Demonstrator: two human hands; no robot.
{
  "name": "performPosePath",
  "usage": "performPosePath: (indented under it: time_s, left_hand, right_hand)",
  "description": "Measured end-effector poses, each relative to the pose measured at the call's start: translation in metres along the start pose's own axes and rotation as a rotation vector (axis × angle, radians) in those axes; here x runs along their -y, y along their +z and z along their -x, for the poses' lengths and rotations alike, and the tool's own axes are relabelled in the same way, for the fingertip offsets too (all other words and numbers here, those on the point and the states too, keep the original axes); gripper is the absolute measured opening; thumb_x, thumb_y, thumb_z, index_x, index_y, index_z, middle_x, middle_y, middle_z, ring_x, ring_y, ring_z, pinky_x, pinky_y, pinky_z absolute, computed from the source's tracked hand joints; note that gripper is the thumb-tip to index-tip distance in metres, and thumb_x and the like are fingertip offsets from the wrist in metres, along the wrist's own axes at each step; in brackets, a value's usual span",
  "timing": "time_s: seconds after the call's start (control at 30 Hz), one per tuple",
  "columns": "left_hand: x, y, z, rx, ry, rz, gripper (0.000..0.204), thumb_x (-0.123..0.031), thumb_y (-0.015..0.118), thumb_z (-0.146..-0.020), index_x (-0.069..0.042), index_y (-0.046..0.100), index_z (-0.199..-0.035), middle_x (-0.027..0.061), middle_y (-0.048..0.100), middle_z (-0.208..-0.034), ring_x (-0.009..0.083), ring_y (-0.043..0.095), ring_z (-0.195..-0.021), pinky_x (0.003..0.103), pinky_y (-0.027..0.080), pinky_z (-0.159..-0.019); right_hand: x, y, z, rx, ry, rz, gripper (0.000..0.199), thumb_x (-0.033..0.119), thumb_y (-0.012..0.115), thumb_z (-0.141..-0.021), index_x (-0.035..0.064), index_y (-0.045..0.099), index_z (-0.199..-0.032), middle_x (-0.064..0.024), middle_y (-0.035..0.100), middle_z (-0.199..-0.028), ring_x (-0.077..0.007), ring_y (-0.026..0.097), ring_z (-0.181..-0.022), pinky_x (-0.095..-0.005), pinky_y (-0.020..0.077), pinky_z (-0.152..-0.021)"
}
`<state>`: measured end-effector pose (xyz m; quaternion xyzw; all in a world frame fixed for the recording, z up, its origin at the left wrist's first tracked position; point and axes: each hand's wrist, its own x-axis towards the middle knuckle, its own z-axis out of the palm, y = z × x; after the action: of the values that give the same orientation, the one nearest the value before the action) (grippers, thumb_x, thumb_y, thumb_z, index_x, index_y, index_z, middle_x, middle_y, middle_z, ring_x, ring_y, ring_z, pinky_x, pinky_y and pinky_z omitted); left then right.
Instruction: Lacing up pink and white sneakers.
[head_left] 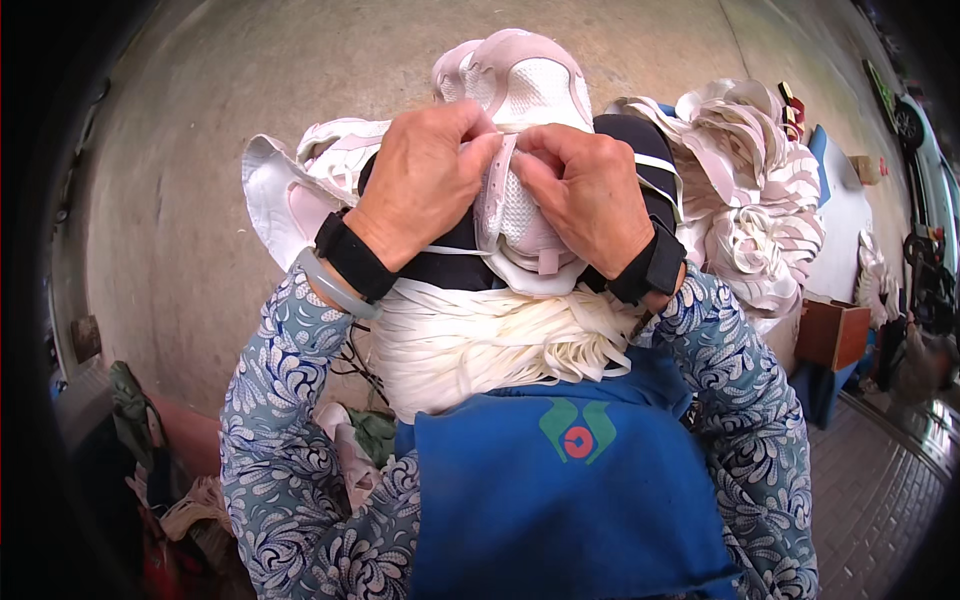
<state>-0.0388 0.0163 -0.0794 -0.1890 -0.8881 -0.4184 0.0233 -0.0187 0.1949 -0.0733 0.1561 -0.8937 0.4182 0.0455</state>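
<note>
A white and pale pink shoe upper (530, 95) lies over my dark-clad lap, its rounded toe end pointing away from me. My left hand (425, 175) is closed in a pinch at the upper's opening, beside the pink eyelet strip (492, 195). Opposite it, my right hand (592, 190) pinches the other edge of the same opening, the fingertips of both hands nearly meeting. Whether a lace end is between the fingers is hidden. Closer to my body, a thick bundle of cream-white shoelaces (480, 340) rests on my blue apron (570, 510).
More shoe uppers (300, 185) lie to the left of my lap. On the right is a large stack of pink and white uppers (750, 190). Beyond it stand a pale board (840, 220) and a brown box (832, 333). Concrete floor (220, 100) stretches ahead.
</note>
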Motion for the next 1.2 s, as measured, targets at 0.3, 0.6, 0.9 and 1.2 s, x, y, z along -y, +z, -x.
performPosePath:
  time_s: [0.3, 0.6, 0.9, 1.2]
  left_hand:
    - [-0.004, -0.006, -0.003, 0.071, -0.151, 0.088, 0.018, -0.016, 0.062, -0.093, 0.001, 0.066, -0.090, 0.0017, 0.059, -0.064, 0.0083, 0.054, -0.053, 0.026, 0.044, -0.050]
    - [-0.011, 0.000, 0.004, 0.027, -0.003, -0.034, 0.011, -0.009, 0.060, -0.090, 0.002, 0.061, -0.095, 0.0110, 0.062, -0.077, 0.0183, 0.057, -0.066, 0.030, 0.046, -0.062]
    - [-0.016, -0.004, 0.013, -0.069, -0.011, 0.035, 0.011, -0.008, 0.062, -0.089, 0.001, 0.060, -0.094, 0.0092, 0.063, -0.079, 0.0195, 0.060, -0.071, 0.032, 0.048, -0.065]
    - [-0.047, -0.027, 0.035, 0.527, -0.676, 0.677, 0.067, -0.053, 0.031, -0.102, 0.001, 0.066, -0.082, 0.0065, 0.065, -0.076, 0.0119, 0.060, -0.065, 0.023, 0.048, -0.064]
  right_hand:
    - [0.002, -0.002, -0.004, 0.075, 0.050, 0.027, 0.015, 0.015, 0.063, -0.084, 0.0009, 0.067, -0.081, -0.0203, 0.065, -0.071, -0.0372, 0.065, -0.068, -0.0436, 0.0525, -0.062]
    - [-0.002, -0.003, -0.004, 0.074, 0.000, 0.070, 0.016, 0.015, 0.062, -0.083, 0.0001, 0.064, -0.079, -0.0204, 0.064, -0.069, -0.0378, 0.065, -0.068, -0.0457, 0.0525, -0.063]
    - [-0.002, -0.010, -0.015, 0.193, -0.057, 0.168, 0.017, 0.014, 0.060, -0.084, -0.0030, 0.062, -0.082, -0.0244, 0.060, -0.069, -0.0390, 0.061, -0.061, -0.0425, 0.0487, -0.059]
    - [0.045, -0.072, 0.032, 0.907, 0.110, -0.708, 0.009, 0.010, 0.060, -0.090, 0.0031, 0.057, -0.084, 0.0021, 0.055, -0.065, -0.0036, 0.048, -0.058, -0.0235, 0.0370, -0.050]
